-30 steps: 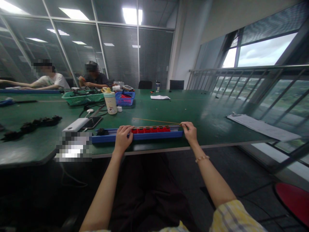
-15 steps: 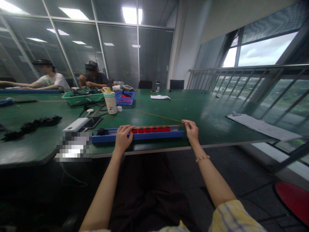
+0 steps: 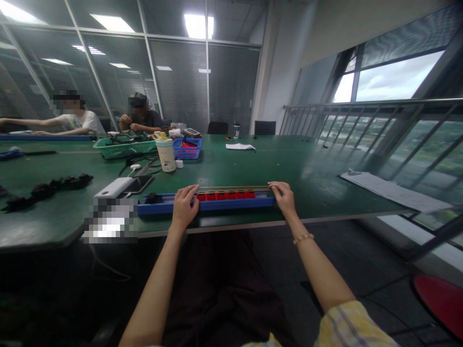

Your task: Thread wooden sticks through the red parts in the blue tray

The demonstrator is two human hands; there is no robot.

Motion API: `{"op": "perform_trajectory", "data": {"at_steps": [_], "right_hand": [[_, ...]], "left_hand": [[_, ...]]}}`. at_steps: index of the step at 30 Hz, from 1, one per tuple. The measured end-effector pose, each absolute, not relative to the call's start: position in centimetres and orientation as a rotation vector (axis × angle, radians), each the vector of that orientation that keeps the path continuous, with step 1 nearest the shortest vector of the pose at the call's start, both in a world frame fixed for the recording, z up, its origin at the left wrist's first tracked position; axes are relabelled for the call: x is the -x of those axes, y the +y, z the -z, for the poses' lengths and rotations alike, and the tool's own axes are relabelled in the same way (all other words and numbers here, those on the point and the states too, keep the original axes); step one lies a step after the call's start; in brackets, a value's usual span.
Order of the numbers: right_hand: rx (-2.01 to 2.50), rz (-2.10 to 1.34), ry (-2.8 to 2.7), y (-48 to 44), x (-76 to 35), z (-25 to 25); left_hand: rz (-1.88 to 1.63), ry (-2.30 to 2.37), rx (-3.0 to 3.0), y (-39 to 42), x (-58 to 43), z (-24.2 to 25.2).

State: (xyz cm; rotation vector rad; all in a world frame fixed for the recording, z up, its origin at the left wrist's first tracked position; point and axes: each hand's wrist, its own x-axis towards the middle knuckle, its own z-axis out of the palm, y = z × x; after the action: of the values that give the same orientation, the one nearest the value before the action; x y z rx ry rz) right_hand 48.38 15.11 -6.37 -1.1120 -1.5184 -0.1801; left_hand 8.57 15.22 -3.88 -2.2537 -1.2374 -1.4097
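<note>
Our left hand (image 3: pixel 184 209) lies on a long blue tray (image 3: pixel 206 205), its fingertips reaching the left end of a thin rod (image 3: pixel 235 187). Our right hand (image 3: pixel 285 198) sits at the rod's other end, fingertips just at the tray's right corner. We cannot tell whether either grip is clenched on the rod or only resting there. The rod lies straight along the tray's far edge, just behind a row of red blocks (image 3: pixel 224 195). The tray sits near the front edge of a green bench (image 3: pixel 307 168). Just left of it are a white power bank (image 3: pixel 114 187) and a phone (image 3: pixel 141 183), and beyond them stands a water bottle (image 3: pixel 165 155).
</note>
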Motion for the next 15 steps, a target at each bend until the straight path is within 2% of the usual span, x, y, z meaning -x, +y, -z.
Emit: {"op": "perform_trajectory", "data": {"at_steps": [15], "right_hand": [[1.079, 0.164, -1.508, 15.25, -48.31, 6.52]], "left_hand": [[1.372, -1.272, 2.258, 15.27, -8.54, 3.99]]}}
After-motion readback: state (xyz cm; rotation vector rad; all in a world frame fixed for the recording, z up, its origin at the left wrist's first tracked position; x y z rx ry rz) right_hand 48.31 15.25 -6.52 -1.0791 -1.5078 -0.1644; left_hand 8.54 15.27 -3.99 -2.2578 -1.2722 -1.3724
